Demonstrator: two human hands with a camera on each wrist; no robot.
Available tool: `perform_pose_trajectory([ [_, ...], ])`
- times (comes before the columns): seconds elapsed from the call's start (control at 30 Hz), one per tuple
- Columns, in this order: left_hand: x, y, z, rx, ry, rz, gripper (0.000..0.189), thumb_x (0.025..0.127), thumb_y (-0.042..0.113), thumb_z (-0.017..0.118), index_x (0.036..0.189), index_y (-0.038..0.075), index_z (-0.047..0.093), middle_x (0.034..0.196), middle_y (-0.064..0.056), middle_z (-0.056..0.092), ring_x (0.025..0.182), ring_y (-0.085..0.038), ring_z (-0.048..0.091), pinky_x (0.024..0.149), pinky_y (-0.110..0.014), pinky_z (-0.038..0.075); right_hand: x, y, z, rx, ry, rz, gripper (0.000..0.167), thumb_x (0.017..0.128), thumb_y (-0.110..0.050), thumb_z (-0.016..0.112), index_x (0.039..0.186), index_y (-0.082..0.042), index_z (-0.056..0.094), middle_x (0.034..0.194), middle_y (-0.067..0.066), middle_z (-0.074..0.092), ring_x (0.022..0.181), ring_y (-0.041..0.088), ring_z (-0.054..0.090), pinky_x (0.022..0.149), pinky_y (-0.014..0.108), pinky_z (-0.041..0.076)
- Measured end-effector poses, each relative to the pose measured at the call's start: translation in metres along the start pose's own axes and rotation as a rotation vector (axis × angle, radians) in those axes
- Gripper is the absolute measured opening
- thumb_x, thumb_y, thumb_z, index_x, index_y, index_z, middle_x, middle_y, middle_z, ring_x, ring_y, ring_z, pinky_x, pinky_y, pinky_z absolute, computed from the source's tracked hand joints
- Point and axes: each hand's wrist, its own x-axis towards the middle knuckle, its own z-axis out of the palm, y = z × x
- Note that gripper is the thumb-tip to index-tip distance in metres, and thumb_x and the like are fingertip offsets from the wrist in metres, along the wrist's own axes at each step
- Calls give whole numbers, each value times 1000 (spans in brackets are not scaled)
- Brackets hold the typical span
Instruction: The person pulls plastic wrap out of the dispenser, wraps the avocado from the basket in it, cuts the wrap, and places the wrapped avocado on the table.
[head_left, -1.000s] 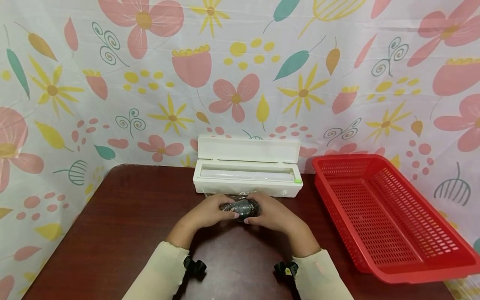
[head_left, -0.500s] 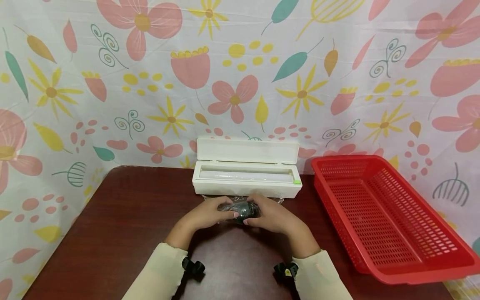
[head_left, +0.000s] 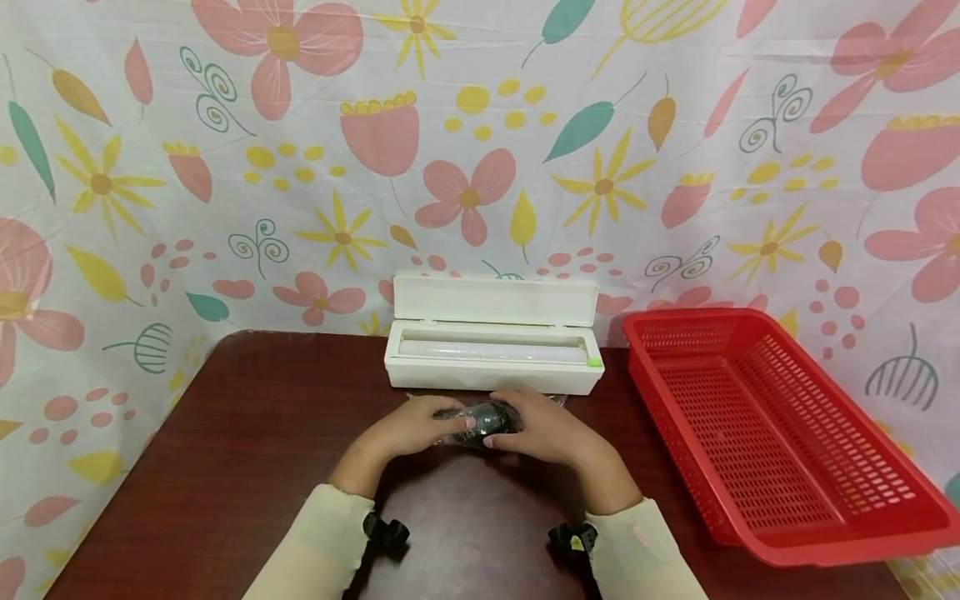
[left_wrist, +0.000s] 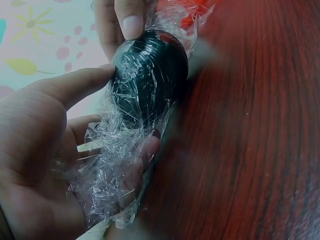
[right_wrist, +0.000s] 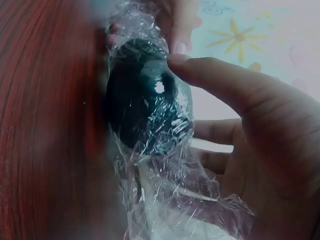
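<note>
A dark green, almost black, smooth rounded object (head_left: 491, 422) is wrapped in clear cling film, just in front of a white box. My left hand (head_left: 414, 428) grips its left end, thumb on the near side and fingers partly hidden behind. From the other side my right hand (head_left: 553, 427) holds the right end. Crumpled cling film (left_wrist: 107, 172) bunches against the left palm in the left wrist view. Loose cling film (right_wrist: 175, 195) also trails past the wrapped object (right_wrist: 142, 105) by the right palm. The object's underside is hidden.
The white cling film box (head_left: 491, 377) stands at the table's back with its lid (head_left: 495, 302) raised and a film roll (head_left: 491, 352) inside. A red perforated basket (head_left: 738, 542) stands at the right. The dark wooden table (head_left: 247, 433) extends to both sides.
Both hands stay around the wrapped object, with small shifts of the thumbs and fingers. The film that lay over the box's front a second ago now lies lower, in front of it.
</note>
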Motion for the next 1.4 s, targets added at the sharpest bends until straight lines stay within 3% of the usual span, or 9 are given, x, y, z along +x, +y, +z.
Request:
perform_pose_trajectory([
  [0.3,-1,0,-2,36,-11,-47,39,96,62,55,109,30,74,98,9,72,83,-9,66,75,-31,52,1,-4,0,-19,2,-9,62,79,-30,86,133,-17,61,129,7,56,110,19,58,95,41,50],
  [0.57,-4,3,-2,77,-13,-76,52,97,64,50,120,24,74,102,8,72,89,-10,64,83,-35,51,-1,-2,-1,26,-24,-19,55,81,-29,83,130,-16,61,121,2,60,103,15,59,92,37,50],
  [0.73,-4,5,-2,92,-3,-86,53,99,62,49,119,22,75,104,8,71,92,-10,63,85,-35,51,-1,0,-1,50,-32,-35,51,83,-30,82,128,-16,60,116,0,63,102,14,60,91,36,50],
  [0.83,-3,8,-2,132,13,-64,49,100,60,48,109,21,78,95,5,71,85,-11,61,81,-34,50,-1,1,-1,41,-29,-48,49,85,-31,80,127,-17,60,115,-1,62,101,14,59,92,36,50],
  [0.93,-2,10,-1,174,65,-29,44,101,54,51,106,19,78,96,2,72,88,-13,62,82,-35,50,-1,2,-1,43,-25,-46,48,86,-34,78,128,-17,61,114,-2,62,100,13,59,91,36,50],
  [1.1,-2,15,1,181,201,52,40,97,40,64,122,10,73,122,-7,67,117,-22,60,101,-44,49,0,4,0,41,-28,-32,50,89,-39,73,131,-15,62,115,-1,64,99,14,59,91,38,50],
  [1.17,-3,19,1,183,241,89,41,95,36,68,125,9,71,126,-9,65,121,-25,58,104,-46,47,1,5,0,33,-31,-27,52,90,-41,71,133,-14,62,118,0,65,101,15,59,93,39,51],
  [1.27,-5,25,0,180,260,118,37,93,33,71,124,12,72,127,-8,64,122,-25,57,104,-45,47,1,5,1,36,-39,-13,54,91,-43,70,135,-13,61,121,1,65,101,15,60,94,39,51],
  [1.4,-8,30,0,170,241,158,27,96,24,67,120,14,73,124,-5,65,119,-23,58,103,-44,48,1,5,1,42,-44,-10,51,92,-42,68,135,-16,62,120,-1,66,97,12,59,90,36,51],
])
